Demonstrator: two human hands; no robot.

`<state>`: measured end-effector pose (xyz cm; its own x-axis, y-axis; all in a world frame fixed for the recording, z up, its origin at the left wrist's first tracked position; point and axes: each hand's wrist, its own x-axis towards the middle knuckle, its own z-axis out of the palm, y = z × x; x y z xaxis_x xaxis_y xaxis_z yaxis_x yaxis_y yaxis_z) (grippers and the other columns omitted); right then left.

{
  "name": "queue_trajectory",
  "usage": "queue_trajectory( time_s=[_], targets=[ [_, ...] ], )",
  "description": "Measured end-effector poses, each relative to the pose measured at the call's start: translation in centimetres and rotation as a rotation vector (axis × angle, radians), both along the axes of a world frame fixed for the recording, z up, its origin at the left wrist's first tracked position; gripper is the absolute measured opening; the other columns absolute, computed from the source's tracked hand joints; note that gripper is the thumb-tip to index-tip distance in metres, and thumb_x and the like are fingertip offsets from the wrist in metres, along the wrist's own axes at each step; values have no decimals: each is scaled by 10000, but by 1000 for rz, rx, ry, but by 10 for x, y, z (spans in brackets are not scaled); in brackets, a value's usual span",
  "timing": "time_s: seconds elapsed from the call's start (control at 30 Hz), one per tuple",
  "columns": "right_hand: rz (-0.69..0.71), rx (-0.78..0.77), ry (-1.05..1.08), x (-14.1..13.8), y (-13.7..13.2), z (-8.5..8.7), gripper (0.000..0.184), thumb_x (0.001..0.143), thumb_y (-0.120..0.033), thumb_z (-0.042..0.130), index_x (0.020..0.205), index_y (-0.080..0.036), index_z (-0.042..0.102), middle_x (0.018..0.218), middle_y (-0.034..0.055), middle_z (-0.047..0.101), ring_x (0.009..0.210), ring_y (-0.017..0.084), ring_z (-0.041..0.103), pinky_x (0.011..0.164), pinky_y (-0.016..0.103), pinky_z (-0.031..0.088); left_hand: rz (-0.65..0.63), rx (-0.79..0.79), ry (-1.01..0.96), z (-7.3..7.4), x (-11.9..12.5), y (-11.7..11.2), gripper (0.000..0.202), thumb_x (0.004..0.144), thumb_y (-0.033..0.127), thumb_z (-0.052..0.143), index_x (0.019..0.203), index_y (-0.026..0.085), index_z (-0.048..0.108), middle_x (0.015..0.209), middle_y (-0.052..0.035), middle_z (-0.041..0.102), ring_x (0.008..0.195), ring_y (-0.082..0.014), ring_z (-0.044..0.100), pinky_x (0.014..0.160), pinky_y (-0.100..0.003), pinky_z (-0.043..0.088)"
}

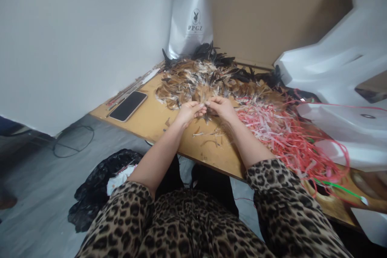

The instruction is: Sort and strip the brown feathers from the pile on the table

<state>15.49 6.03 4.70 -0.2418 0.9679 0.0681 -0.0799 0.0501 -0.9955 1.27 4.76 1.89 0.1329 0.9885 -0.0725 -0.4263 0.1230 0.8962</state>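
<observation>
The left grip (pixel 190 112) and right grip (pixel 223 108) pinched a brown feather tuft (pixel 203 92) between them, over the surface (pixel 157 123). A feather heap (pixel 193 70) spread just beyond both; pink strips (pixel 281 133) lay to their right, a phone (pixel 128 106) to their left.

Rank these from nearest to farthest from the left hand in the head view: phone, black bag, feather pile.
From the left hand:
1. Feather pile: just beyond, on the table.
2. Phone: left, on the table.
3. Black bag: lower left, on the floor.
</observation>
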Motion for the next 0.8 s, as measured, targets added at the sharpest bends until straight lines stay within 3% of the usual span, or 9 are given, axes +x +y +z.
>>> queue_trajectory(
  time_s=[0.3, 0.5, 0.57, 0.8],
  targets=[
    [-64, 53, -52, -4, 2, -8, 326, 549, -428, 728, 613, -150, 572, 433, -59, 449, 410, 50, 346, 408, 200, 247, -19, 56, 219, 2, 3, -3, 165, 710, 240, 658, 732, 77, 646, 748, -100, 684, 572, -89, 616, 511, -170, 445],
    [-62, 10, -123, 0, 2, -4, 357, 563, -485, 694, 648, -161, 571, 426, -61, 419, 391, 50, 308, 404, 206, 224, 9, 46, 208, 1, 0, -1, 190, 704, 266, 666, 719, 78, 640, 716, -92, 682, 544, -76, 598, 526, -174, 448],
    [-50, 3, -232, 8, 5, -1, 370, 564, -492, 683, 675, -150, 593, 440, -54, 431, 399, 50, 313, 412, 207, 235, 56, 25, 139, -1, -2, 2, 193, 700, 271, 672, 738, 85, 634, 752, -91, 687, 560, -71, 603, 528, -165, 445],
    [133, 36, -898, 30, 6, 4, 392, 578, -529, 646, 601, -140, 609, 463, -26, 473, 422, 65, 365, 437, 221, 272, 150, -51, -13, 0, -6, 5, 175, 727, 257, 651, 794, 99, 619, 805, -87, 691, 609, -68, 618, 558, -155, 454]
  ],
)
